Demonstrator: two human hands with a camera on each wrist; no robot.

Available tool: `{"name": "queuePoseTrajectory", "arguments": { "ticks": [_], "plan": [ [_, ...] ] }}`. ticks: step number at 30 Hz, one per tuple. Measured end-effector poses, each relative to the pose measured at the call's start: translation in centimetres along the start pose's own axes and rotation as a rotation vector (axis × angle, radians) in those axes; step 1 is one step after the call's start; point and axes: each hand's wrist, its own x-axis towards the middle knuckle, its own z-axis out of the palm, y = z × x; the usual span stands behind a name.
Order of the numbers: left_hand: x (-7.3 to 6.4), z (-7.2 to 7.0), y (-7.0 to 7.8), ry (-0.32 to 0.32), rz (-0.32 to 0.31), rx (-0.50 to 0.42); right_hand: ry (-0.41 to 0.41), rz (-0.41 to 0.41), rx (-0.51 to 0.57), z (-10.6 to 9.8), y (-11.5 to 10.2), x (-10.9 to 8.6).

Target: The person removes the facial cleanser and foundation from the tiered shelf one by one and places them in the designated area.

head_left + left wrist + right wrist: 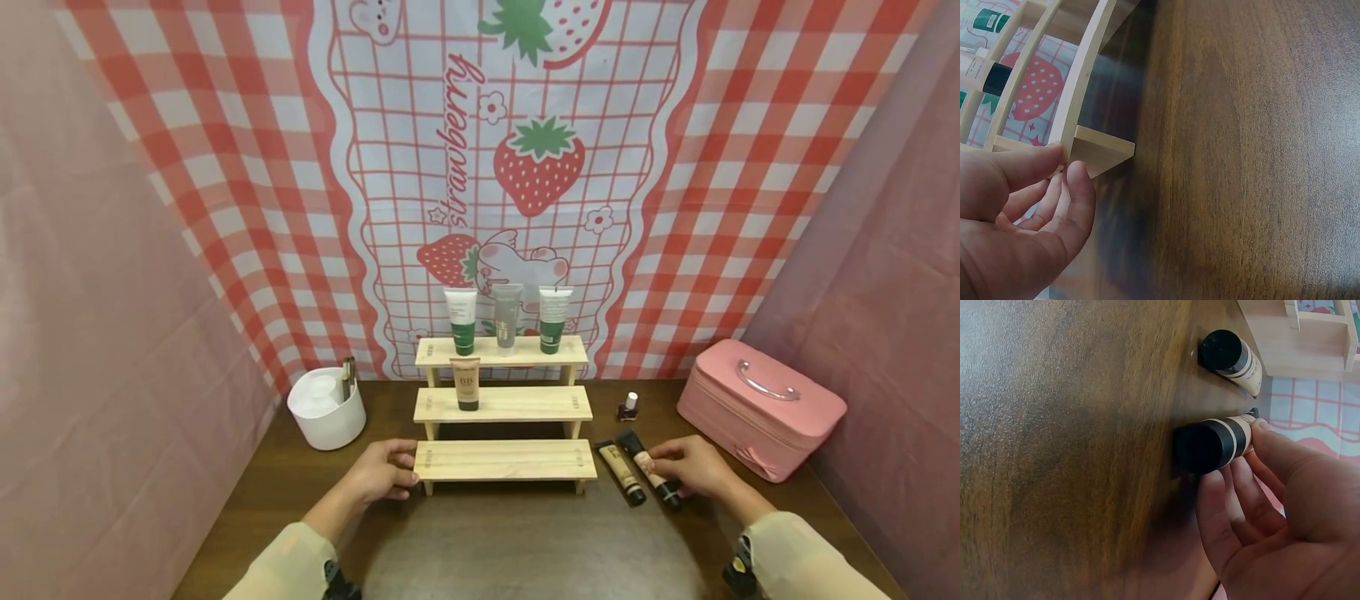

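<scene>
My right hand (693, 467) holds a beige cosmetic tube with a black cap (1199, 449) by its sides, thumb on one side and fingers on the other, low over the table. Just left of it lies a second, similar tube (621, 472), its black cap (1221, 350) toward me. At the left end of the three-step wooden stand (504, 461), my left hand (381, 472) pinches the lowest board's edge between thumb and fingers. On the middle step stands a BB cream tube (467, 385). The top step bears two white-and-green tubes (462, 321) and a grey one (506, 321).
A white round organizer (327, 427) with a few slim items stands left of the stand. To the right are a small dark bottle with a white cap (628, 408) and a pink case (757, 408). A strawberry-print cloth (540, 167) hangs behind.
</scene>
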Motion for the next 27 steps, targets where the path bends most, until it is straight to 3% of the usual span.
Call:
{"name": "queuePoseTrajectory", "arguments": {
  "ticks": [6, 11, 15, 19, 23, 27],
  "plan": [
    [0.0, 0.1, -0.3, -0.005, -0.006, 0.002, 0.026, 0.03, -0.011, -0.3, -0.6, -0.1],
    [-0.1, 0.0, -0.1, 0.001, -0.004, 0.003, 0.122, -0.097, -0.031, -1.3, -2.8, 0.6],
    [-0.2, -0.1, 0.0, 0.005, -0.006, -0.002, 0.178, -0.21, -0.012, -2.1, -6.8, 1.7],
    [-0.3, -0.1, 0.1, -0.006, -0.005, -0.005, 0.131, -0.23, 0.021, -2.0, -11.6, 2.7],
    [-0.2, -0.2, -0.1, -0.005, -0.008, -0.001, 0.055, -0.306, 0.024, -0.5, -16.2, 4.2],
    [-0.1, -0.2, -0.2, -0.007, -0.01, -0.002, 0.004, -0.397, 0.025, 1.9, -19.2, 6.3]
  ]
}}
